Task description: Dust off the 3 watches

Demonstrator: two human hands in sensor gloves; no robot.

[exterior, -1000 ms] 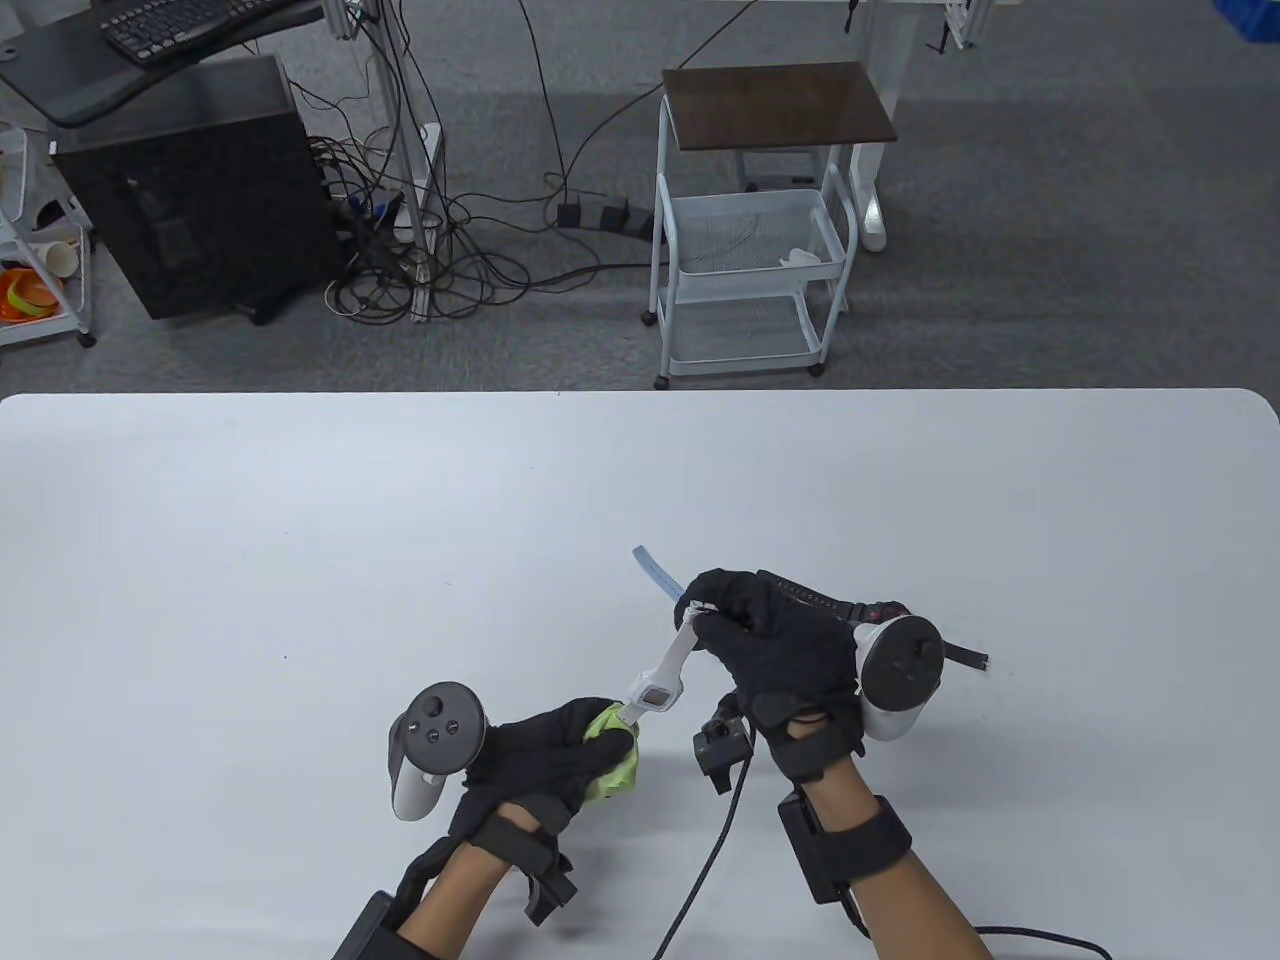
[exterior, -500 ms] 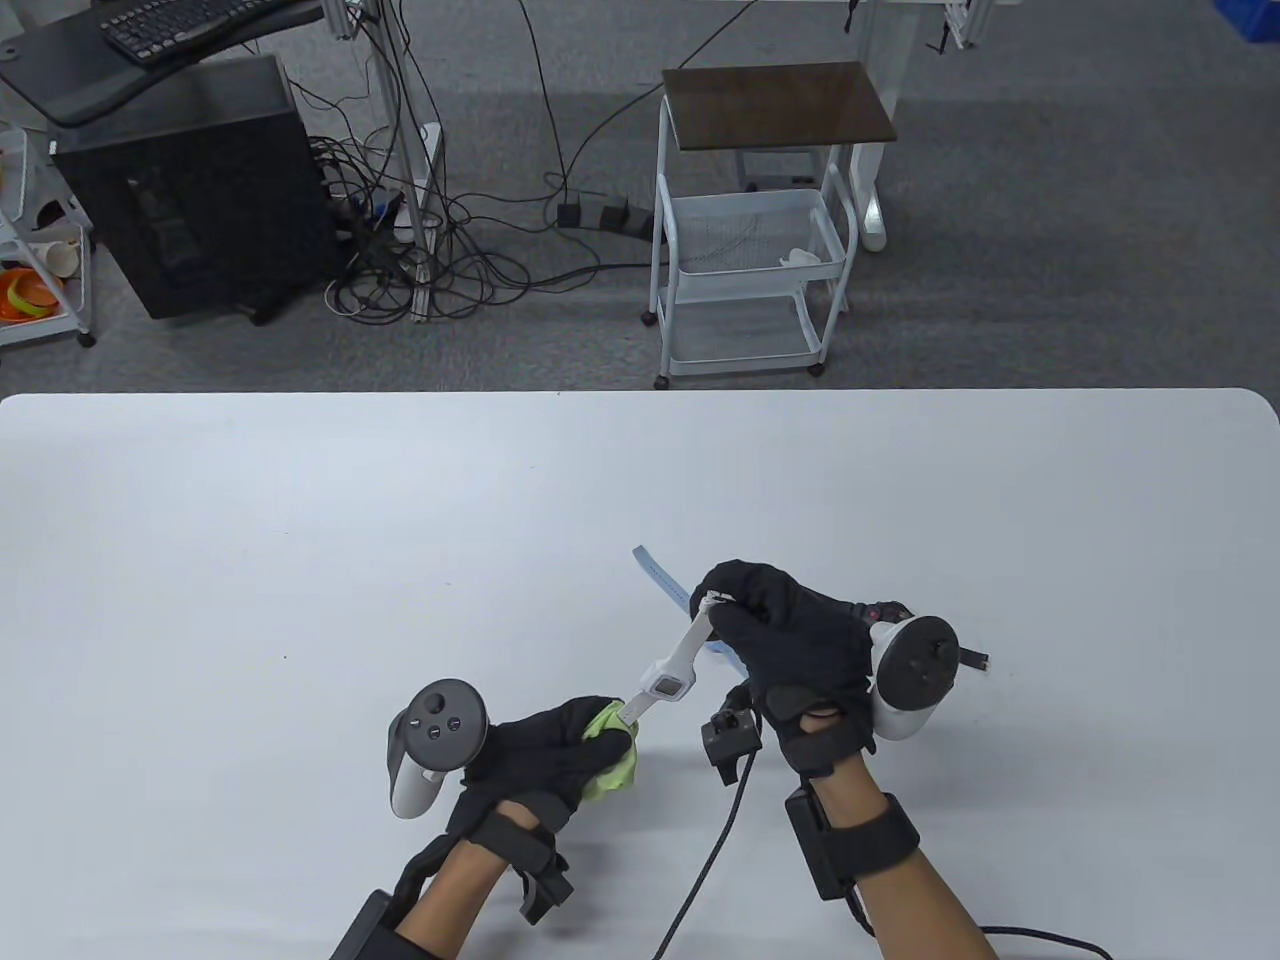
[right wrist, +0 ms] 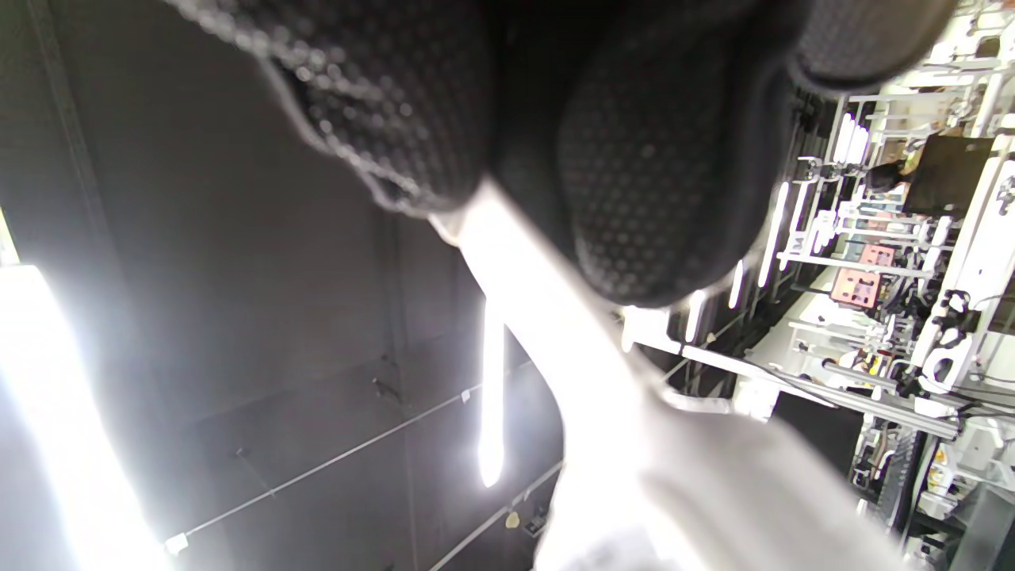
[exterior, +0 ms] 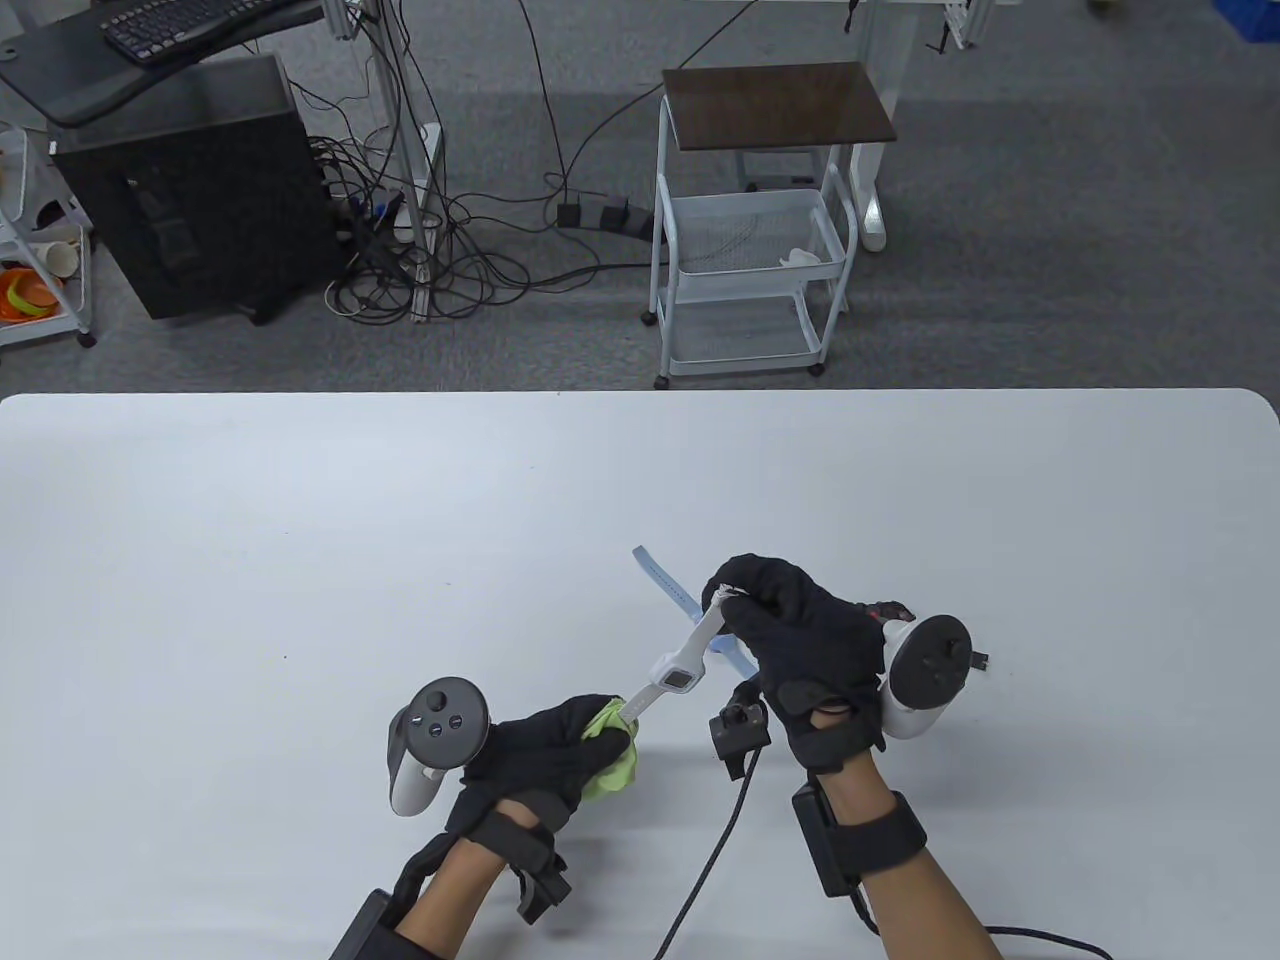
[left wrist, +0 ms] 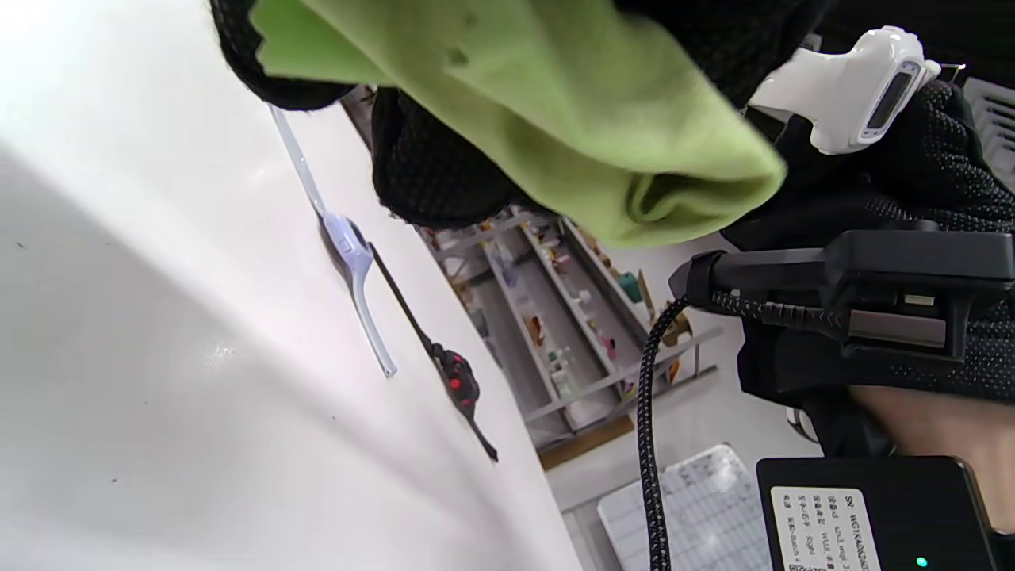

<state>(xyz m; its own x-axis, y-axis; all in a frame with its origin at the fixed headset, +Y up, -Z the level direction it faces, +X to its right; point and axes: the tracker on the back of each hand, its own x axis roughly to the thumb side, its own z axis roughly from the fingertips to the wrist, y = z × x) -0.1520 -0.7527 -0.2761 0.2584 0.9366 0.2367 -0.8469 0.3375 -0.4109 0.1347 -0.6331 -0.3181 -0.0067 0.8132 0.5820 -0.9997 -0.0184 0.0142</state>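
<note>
White watch (exterior: 678,676) is hanging stretched above the near middle of the table (exterior: 300,520), the right hand (exterior: 800,640) pinching its upper strap end while the left hand (exterior: 545,750) is gripping a green cloth (exterior: 612,752) around the lower strap, likely keeping it taut for wiping. Blue watch (exterior: 662,578) and black watch (left wrist: 456,381) are lying just beyond at twelve and one o'clock, so free room is lying toward nine o'clock.
</note>
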